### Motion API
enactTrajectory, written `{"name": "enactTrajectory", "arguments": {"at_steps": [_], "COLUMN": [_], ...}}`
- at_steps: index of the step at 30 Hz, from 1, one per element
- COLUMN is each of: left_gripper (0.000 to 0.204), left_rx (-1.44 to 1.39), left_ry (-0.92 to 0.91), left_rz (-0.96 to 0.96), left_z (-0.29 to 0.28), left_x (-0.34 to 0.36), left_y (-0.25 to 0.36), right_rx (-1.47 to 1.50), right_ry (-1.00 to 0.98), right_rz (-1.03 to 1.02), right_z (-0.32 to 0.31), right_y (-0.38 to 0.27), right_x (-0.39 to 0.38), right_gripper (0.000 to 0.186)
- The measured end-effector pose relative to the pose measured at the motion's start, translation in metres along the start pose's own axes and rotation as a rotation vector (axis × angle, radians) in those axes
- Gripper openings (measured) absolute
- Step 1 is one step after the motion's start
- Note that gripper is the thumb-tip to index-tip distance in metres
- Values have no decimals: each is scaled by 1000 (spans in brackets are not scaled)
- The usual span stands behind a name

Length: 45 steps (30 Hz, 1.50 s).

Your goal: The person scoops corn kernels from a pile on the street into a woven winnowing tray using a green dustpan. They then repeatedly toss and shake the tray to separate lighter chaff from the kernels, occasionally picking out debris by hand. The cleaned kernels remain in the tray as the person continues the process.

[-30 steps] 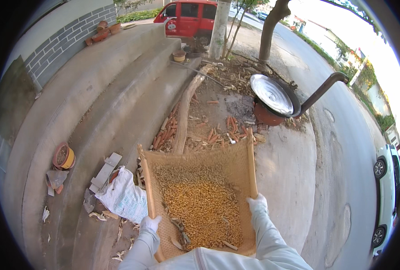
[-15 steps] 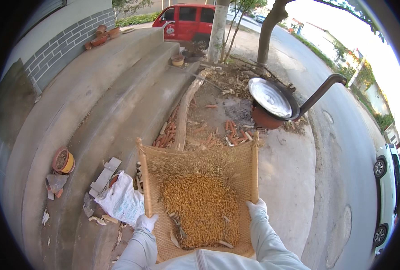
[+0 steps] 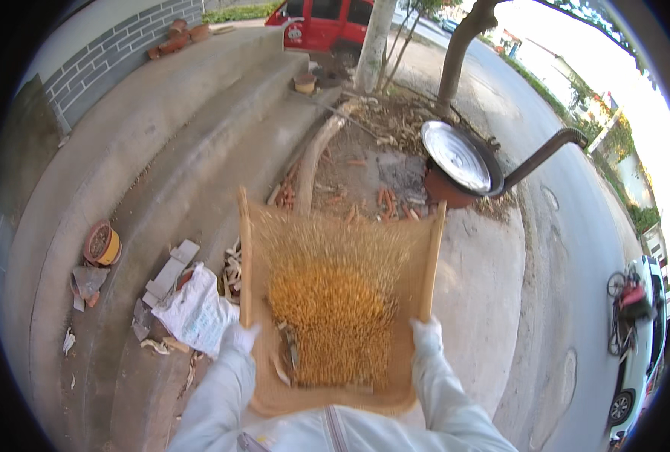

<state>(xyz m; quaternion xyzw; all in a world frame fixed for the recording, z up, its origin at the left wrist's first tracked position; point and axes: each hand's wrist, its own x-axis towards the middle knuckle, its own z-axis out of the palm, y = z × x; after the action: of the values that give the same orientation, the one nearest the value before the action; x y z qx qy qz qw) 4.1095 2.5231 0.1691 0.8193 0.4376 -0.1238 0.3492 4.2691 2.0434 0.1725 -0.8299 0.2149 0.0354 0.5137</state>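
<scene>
A woven winnowing basket (image 3: 327,401) is held out in front of my body, its open mouth facing away from me. My left hand (image 3: 239,340), in a white glove, grips the wooden rail on its left side. On the opposite rail my gloved right hand (image 3: 426,336) is closed the same way. Yellow-brown grain (image 3: 335,316) is heaped in the middle, blurred by motion, with chaff and kernels spraying toward the far lip. Some dark stalk bits (image 3: 290,346) and a pale husk strip lie at the grain's left side.
Concrete steps (image 3: 207,151) rise on the left, with a flowerpot (image 3: 103,245) and a white sack (image 3: 198,309). Ahead right stands a clay stove (image 3: 444,187) with a metal lid (image 3: 456,157) and bent pipe. A cyclist (image 3: 630,309) passes a white car (image 3: 629,392).
The basket has tipped and its far lip has risen, with the grain now flung loosely toward that end. A cyclist has come into view at the right.
</scene>
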Motion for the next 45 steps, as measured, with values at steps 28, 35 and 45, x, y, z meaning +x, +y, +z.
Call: {"name": "enactTrajectory", "arguments": {"at_steps": [28,35,45], "left_gripper": [69,72,61], "left_rx": [-309,-383,-257], "left_ry": [81,142,42], "left_rz": [95,154,74], "left_z": [9,62,28], "left_x": [-15,39,11], "left_y": [-37,-72,-79], "right_rx": [-48,-77,-349], "right_ry": [27,-44,-67], "right_rz": [-215,-65,-99], "right_z": [-34,-11,-5], "right_y": [-72,-95,-59], "right_x": [0,20,14], "right_gripper": [27,31,48]}}
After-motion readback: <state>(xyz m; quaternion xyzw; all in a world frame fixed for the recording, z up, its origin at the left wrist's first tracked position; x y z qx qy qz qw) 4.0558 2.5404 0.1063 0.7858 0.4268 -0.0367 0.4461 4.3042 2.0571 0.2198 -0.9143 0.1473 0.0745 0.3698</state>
